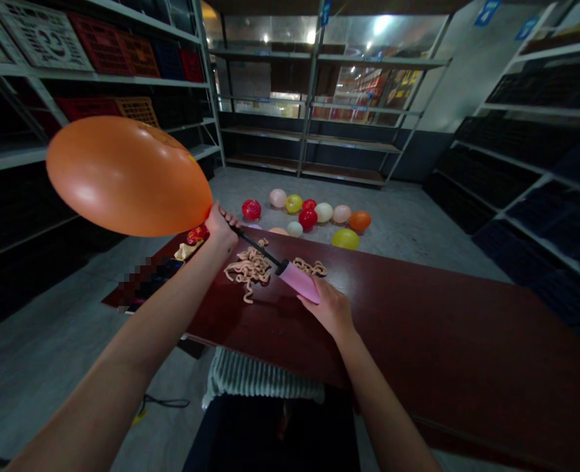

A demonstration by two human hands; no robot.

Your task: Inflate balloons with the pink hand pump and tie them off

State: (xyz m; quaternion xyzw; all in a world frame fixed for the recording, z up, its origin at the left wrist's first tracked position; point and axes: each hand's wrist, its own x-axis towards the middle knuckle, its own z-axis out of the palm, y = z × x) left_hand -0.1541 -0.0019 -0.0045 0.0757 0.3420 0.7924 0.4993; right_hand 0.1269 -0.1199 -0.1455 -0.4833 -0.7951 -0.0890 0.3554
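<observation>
A large inflated orange balloon (127, 177) hangs at the upper left. My left hand (219, 226) is closed round its neck, where it meets the black end of a hand balloon pump. The pump's black rod runs from there down to its pink barrel (297, 280). My right hand (331, 307) is wrapped round that barrel, over the table. Under the rod lies a pile of uninflated beige long balloons (250, 265). More beige ones (310, 266) lie just behind the barrel.
The dark red table (432, 328) stretches to the right. Uninflated red balloons (198, 234) lie at its left end, near a blurred dark object. Several inflated balloons (324, 212) rest on the floor behind. Metal shelves (309, 137) with crates stand around.
</observation>
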